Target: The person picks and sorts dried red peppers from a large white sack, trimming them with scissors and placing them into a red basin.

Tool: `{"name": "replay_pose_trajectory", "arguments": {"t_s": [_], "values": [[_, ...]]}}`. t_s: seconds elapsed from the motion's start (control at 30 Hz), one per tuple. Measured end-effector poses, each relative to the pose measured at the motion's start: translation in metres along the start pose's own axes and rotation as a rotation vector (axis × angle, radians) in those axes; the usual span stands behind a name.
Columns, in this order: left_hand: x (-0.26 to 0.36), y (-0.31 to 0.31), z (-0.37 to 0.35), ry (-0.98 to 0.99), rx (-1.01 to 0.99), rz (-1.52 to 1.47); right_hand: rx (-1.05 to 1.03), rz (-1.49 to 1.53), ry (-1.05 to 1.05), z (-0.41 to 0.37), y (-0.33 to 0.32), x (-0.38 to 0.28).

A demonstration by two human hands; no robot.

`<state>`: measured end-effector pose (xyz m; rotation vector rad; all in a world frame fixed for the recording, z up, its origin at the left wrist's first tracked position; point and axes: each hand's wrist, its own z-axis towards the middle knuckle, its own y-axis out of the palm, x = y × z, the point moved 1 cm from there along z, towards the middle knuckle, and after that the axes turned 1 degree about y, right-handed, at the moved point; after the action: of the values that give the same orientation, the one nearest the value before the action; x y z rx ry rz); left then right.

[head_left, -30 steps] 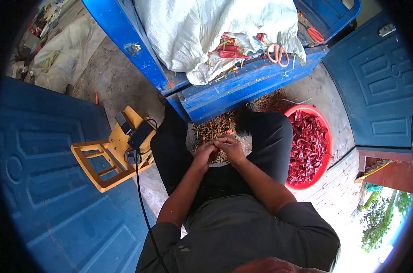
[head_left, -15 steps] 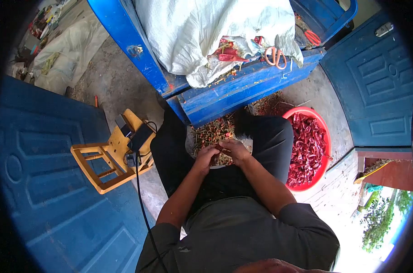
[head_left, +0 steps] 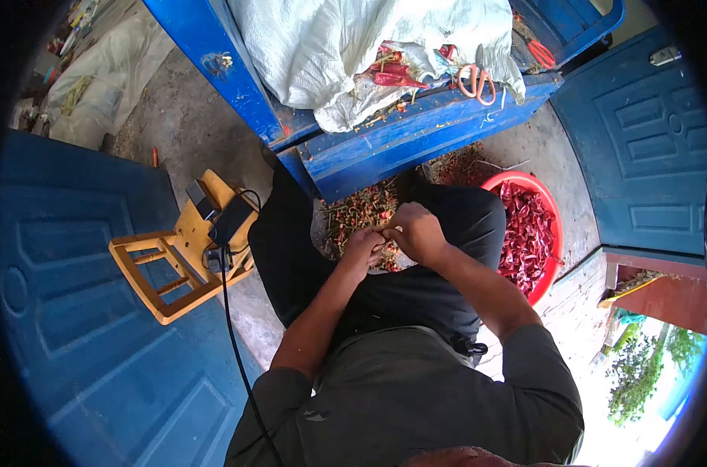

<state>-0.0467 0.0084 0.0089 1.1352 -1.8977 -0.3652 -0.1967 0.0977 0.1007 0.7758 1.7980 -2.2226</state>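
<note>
chili pepper (head_left: 384,233): small red piece, mostly hidden, pinched between the fingertips of both hands, above the gap between the person's knees. which end each hand has, cannot tell.

left hand (head_left: 363,247): fingers curled in tight, tips closed on the pepper. right hand (head_left: 417,231): knuckles up, fingers bent in the same way, tips meeting the left hand's. the two hands touch.

under the hands: litter of stems and red scraps (head_left: 359,212) on the ground between the dark trouser legs.

right of the right knee: red basin (head_left: 555,208), heaped with red chilies, just beside the leg.

ahead of the knees: blue cart (head_left: 415,140). on it a white sack (head_left: 322,47), mouth open, red chilies (head_left: 392,76) spilling at the cart's edge. orange-handled scissors (head_left: 476,82) lie beside the sack's mouth, red-handled scissors (head_left: 538,53) farther back.

left of the left leg: yellow wooden stool (head_left: 155,257) on its side, black devices on it, black cable (head_left: 230,319) running down toward the person.
</note>
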Motion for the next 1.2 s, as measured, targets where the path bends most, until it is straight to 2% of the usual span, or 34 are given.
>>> {"name": "replay_pose_trajectory", "arguments": {"t_s": [0.03, 0.13, 0.17, 0.2, 0.27, 0.3, 0.47, 0.53, 0.57, 0.6, 0.67, 0.7, 0.73, 0.8, 0.83, 0.9, 0.93, 1.0, 1.07, 1.13, 1.17, 1.2], "values": [[0.002, -0.001, 0.0, 0.003, 0.005, -0.006, 0.002, -0.001, -0.003, 0.002, 0.0, 0.002], [0.006, -0.005, -0.012, 0.003, -0.01, -0.024, -0.24, 0.496, 0.371, -0.006, 0.009, 0.016], [0.012, -0.001, -0.017, 0.007, 0.013, -0.037, -0.379, 0.736, 0.576, -0.01, 0.019, 0.03], [0.015, 0.002, -0.02, 0.011, 0.035, -0.052, -0.38, 0.733, 0.581, -0.012, 0.025, 0.03], [0.013, -0.008, -0.015, 0.016, 0.025, -0.102, -0.3, 1.194, 0.876, -0.018, 0.039, 0.029], [0.014, -0.01, -0.014, 0.024, 0.017, -0.146, -0.236, 1.24, 0.885, -0.017, 0.043, 0.022], [0.009, -0.021, -0.015, -0.03, 0.077, -0.139, -0.201, 0.992, 0.816, -0.015, 0.057, 0.018], [0.01, -0.02, -0.009, -0.038, 0.064, -0.125, -0.031, 0.446, 0.354, -0.007, 0.04, 0.015], [0.01, -0.018, -0.004, -0.019, 0.051, -0.124, -0.029, 0.346, 0.271, -0.002, 0.03, 0.012], [0.01, -0.017, -0.001, -0.001, 0.042, -0.125, -0.034, 0.341, 0.274, 0.004, 0.019, 0.01], [0.01, -0.013, 0.005, 0.006, 0.019, -0.106, -0.081, 0.137, -0.042, 0.017, 0.002, 0.008], [0.011, -0.011, 0.005, 0.015, -0.003, -0.076, -0.172, 0.061, -0.115, 0.019, -0.001, 0.01], [0.011, -0.01, 0.003, 0.012, -0.003, -0.079, -0.176, 0.061, -0.113, 0.022, -0.002, 0.012], [0.01, -0.005, 0.002, 0.021, 0.03, -0.026, -0.321, -0.112, -0.333, 0.025, -0.007, 0.017], [0.005, -0.02, 0.006, -0.011, 0.096, -0.097, -0.32, -0.119, -0.322, 0.025, -0.009, 0.032], [0.012, -0.044, 0.001, 0.077, 0.06, -0.032, -0.488, -0.33, -0.376, 0.019, -0.013, 0.065], [0.019, -0.041, -0.006, 0.096, 0.053, -0.012, -0.486, -0.333, -0.376, 0.024, -0.026, 0.067], [0.026, -0.029, -0.017, 0.079, 0.084, 0.01, -0.538, -0.067, -0.02, 0.026, -0.052, 0.072], [0.023, -0.028, -0.013, 0.059, 0.104, 0.042, -0.47, -0.021, 0.056, 0.015, -0.038, 0.085], [0.018, -0.033, 0.0, 0.101, 0.036, -0.127, -0.101, 0.015, -0.038, 0.005, -0.021, 0.081], [0.018, -0.033, 0.002, 0.108, 0.046, -0.153, -0.1, 0.019, -0.04, 0.001, -0.014, 0.075], [0.018, -0.03, -0.003, 0.106, 0.052, -0.151, -0.2, 0.041, 0.162, -0.003, -0.007, 0.06]]}}
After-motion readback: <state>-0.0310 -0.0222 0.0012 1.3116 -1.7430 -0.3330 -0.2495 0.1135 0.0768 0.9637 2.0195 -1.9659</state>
